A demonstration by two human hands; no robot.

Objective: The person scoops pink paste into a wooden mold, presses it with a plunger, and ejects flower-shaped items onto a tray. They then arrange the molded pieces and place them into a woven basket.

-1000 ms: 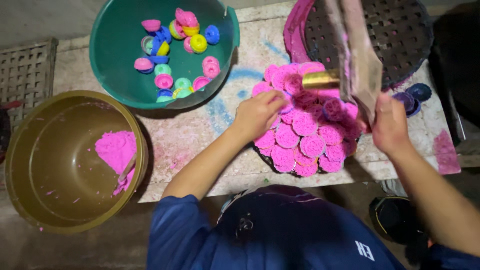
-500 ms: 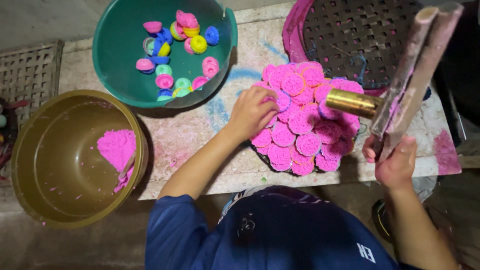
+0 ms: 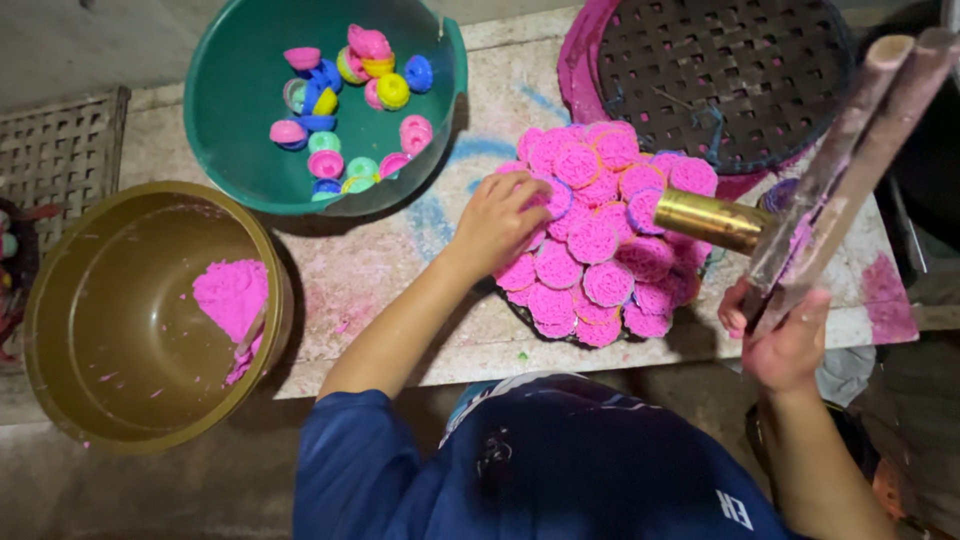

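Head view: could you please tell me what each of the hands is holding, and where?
The right hand grips the long two-handled press with a brass cylinder at the handles' lower ends. The left hand only rests on the pink patterned discs.

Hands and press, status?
Left hand resting on pink discs. Right hand gripping press handles, brass barrel over the pile. Nothing between.

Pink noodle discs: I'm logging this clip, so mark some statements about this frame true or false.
1. The left hand rests on the pile of pink noodle discs. True.
2. The right hand is empty. False: it grips the two-handled brass press.
3. The green basin holds coloured moulds. True.
4. The brown basin is full of water. False: it holds only a lump of pink dough.
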